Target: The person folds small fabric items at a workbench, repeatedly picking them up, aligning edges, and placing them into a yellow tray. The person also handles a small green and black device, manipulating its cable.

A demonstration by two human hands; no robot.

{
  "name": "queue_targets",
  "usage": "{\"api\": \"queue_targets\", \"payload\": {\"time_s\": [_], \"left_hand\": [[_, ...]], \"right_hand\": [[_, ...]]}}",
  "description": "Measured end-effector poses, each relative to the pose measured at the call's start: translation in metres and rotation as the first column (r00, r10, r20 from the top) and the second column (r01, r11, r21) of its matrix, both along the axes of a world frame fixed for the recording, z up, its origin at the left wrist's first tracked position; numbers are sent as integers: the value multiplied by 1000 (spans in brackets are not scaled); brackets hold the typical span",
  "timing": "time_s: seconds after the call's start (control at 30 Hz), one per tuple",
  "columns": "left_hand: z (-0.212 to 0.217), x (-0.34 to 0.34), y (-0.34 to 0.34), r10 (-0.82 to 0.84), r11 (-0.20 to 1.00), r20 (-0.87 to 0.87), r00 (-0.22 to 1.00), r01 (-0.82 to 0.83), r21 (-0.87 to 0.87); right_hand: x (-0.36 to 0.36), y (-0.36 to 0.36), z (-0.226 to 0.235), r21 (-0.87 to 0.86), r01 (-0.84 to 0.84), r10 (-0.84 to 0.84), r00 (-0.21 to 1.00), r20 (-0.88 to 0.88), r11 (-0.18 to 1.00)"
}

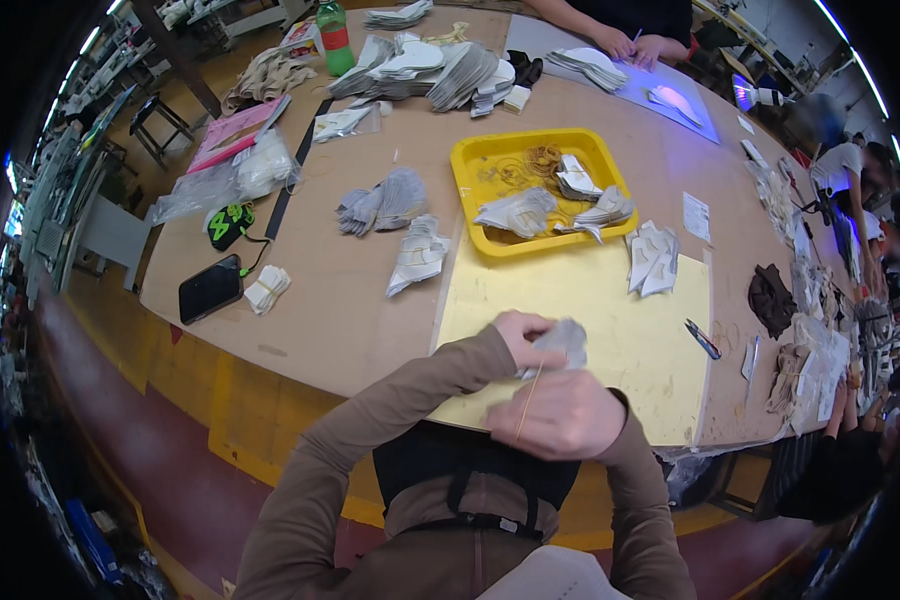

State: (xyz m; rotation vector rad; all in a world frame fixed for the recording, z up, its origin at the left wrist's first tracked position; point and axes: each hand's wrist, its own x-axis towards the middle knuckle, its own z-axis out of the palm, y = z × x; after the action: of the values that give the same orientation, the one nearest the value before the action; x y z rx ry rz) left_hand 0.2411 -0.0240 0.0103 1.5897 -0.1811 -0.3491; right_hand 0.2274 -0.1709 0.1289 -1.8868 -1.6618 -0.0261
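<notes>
Over the yellow sheet (620, 372), my left hand (520, 338) is closed on a small stack of pale grey cut pieces (568, 342). My right hand (570, 415), slightly blurred, is closed just below it. A tan rubber band (529, 400) runs stretched along the fingers of that hand. Whether the band touches the stack is hidden behind my fingers. Beyond my hands, a yellow tray (490, 243) holds loose rubber bands (543, 160) and several bundles of white and grey pieces (518, 212).
Bundles of cut pieces (417, 255) lie left of the tray, and more (653, 258) to its right. A black phone (210, 289) rests near the left edge. A pen (703, 339) lies at right. Across the table, another person's hands (632, 46) work beside a lit lamp (755, 95).
</notes>
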Motion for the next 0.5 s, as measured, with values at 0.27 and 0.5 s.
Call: {"api": "queue_targets", "payload": {"time_s": [0.27,0.5], "left_hand": [[20,14,46,23,555,-312,950,-272,-786],[17,12,38,-332,769,-187,925,151,-621]], "right_hand": [[-14,-23,-64,760,468,517,557,-650,451],[10,-5,-65,292,689,163,248,-955,663]]}}
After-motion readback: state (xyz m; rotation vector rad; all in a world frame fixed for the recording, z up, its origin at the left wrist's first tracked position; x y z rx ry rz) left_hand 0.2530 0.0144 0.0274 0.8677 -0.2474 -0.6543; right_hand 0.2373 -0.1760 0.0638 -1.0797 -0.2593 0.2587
